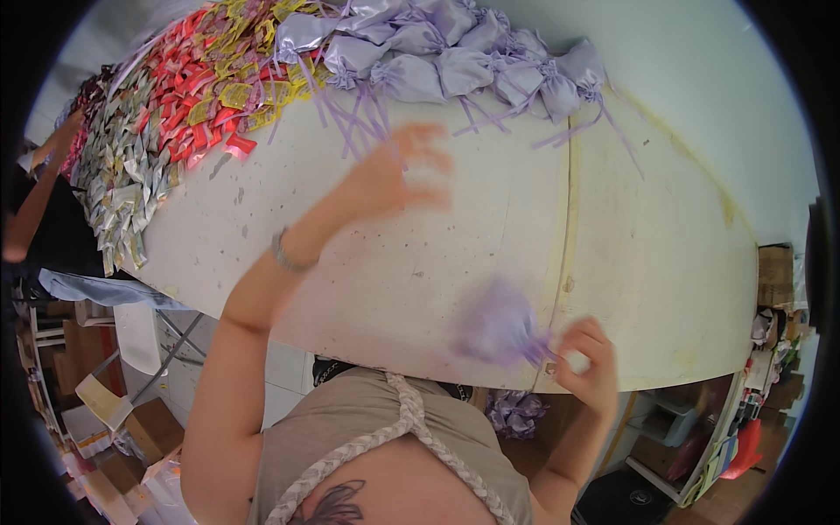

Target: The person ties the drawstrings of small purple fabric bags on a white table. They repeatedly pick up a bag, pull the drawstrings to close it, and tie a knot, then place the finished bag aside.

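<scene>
My right hand (pixel 587 361) holds a lavender satin drawstring pouch (pixel 495 321) by its gathered neck and ribbons, near the front edge of the white table (pixel 367 282). The pouch is blurred and looks filled. Over the middle of the table my left hand (pixel 400 174), also blurred, has its fingers spread and nothing seen in it. Beyond it, at the back, lies a pile of similar filled lavender pouches (pixel 410 77) with loose ribbons trailing towards me.
Small wrapped packets, red (pixel 190 125), yellow (pixel 239 95) and silvery (pixel 128 184), heap up at the left. Another person's arm (pixel 49 177) reaches in there. Below the table are more lavender pouches (pixel 516 413), a folding chair (pixel 141 341) and cardboard boxes (pixel 154 430).
</scene>
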